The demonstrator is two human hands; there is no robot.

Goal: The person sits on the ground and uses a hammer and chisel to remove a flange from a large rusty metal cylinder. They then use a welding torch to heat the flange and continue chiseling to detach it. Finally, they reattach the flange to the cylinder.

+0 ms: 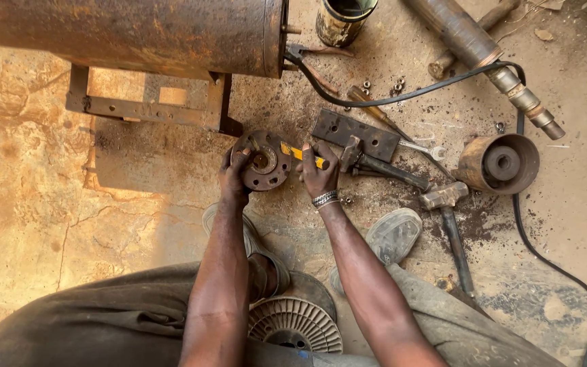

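Where the forearms run up from the bottom edge, a ribbed grey fan cover [296,325] lies between the knees at lower centre, partly under the person's trouser cloth. Two worn sandals [394,235] sit on the dirt just above it, one beside each arm.

At frame centre, left hand [234,178] curled around the left rim of a rusty round flange plate [263,160], fingers wrapped over the edge, thumb on the face; grip tight on the part, plate held tilted toward the camera just off the ground. Right hand [319,171], metal bracelet at the wrist, closed around the yellow handle of a screwdriver [299,153]; the tool's tip points left into the plate's central hub. Fingers fully folded on the handle, no gap showing.

Just right of the right hand: a dark flat steel bar with holes [354,134], a hammer [383,167] lying across its lower edge, a second hammer [451,224] further right with handle running down-frame. A rusty pulley [499,164] lies on its side at right centre.

Further up: black cable [402,96] looping across the ground, loose nuts [397,86], a grey metal shaft [484,58] at upper right, a tin can [342,19] at top centre. Large rusted motor housing [130,30] on a bracket fills the upper left.
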